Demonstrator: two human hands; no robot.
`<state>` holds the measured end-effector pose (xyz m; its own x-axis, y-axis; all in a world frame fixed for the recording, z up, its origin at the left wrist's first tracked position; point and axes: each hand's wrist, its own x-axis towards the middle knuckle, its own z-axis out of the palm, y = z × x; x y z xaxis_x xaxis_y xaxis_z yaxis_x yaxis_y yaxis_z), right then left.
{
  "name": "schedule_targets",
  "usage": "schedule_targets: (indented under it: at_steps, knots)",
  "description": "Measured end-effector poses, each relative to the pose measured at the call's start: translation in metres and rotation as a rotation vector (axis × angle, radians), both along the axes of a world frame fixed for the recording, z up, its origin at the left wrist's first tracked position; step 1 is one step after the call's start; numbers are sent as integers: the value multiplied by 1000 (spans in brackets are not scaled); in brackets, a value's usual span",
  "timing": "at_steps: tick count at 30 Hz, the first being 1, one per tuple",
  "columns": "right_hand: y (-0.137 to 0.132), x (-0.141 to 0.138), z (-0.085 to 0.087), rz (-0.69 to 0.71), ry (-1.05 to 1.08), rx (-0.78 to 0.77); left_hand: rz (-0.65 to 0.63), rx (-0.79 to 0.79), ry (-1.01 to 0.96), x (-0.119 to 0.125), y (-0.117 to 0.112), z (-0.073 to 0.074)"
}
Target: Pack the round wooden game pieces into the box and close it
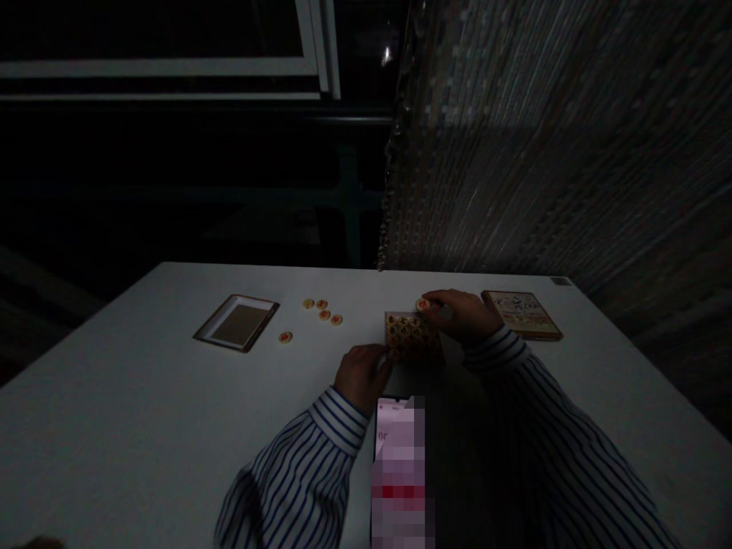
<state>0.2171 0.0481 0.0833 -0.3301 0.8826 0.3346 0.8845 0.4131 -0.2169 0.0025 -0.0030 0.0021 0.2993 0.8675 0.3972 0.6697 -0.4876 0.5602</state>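
Note:
A small box (441,352) of Chinese chess pieces sits on the white table, dark-lettered discs lying in rows inside it. Over its far right corner, my right hand (457,314) pinches a round chess piece (422,305) with a red character between thumb and fingers. At the box's near left corner is my left hand (361,374), its thumb and fingertips closed about another chess piece (394,354). Dim light hides the lettering on the nearer discs. Several loose chess pieces (325,314) with red marks lie left of the box, and a single one (285,337) is nearer me.
An open box lid (237,323) or tray with a pale inside lies at the left. On the right rests a flat printed box (523,315). A lit phone (394,412) is just before me. Behind the table's far edge hangs a bead curtain (486,191).

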Motion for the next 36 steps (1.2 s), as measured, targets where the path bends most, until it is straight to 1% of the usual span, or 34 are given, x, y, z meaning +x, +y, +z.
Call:
schedule_targets:
  at_steps: [5, 13, 17, 22, 25, 29, 36]
  knots:
    - [9, 0, -3, 25, -86, -81, -9, -3, 12, 0, 0, -3]
    - [16, 2, -15, 46, -259, -162, -34, 1, 52, 0, 2, -6]
    - [17, 2, -15, 51, -359, -223, -37, -2, 75, 0, 2, -7]
    - [19, -3, -14, 23, -478, -281, -47, -3, 90, 1, 2, -7]
    - [21, -5, -16, 30, -506, -282, -41, 9, 82, 1, 3, -7]
    - [22, -6, -18, 66, -503, -275, -62, -18, 116, 0, 3, -6]
    - [23, -8, -19, 59, -507, -328, -39, -16, 112, 1, 2, -5]
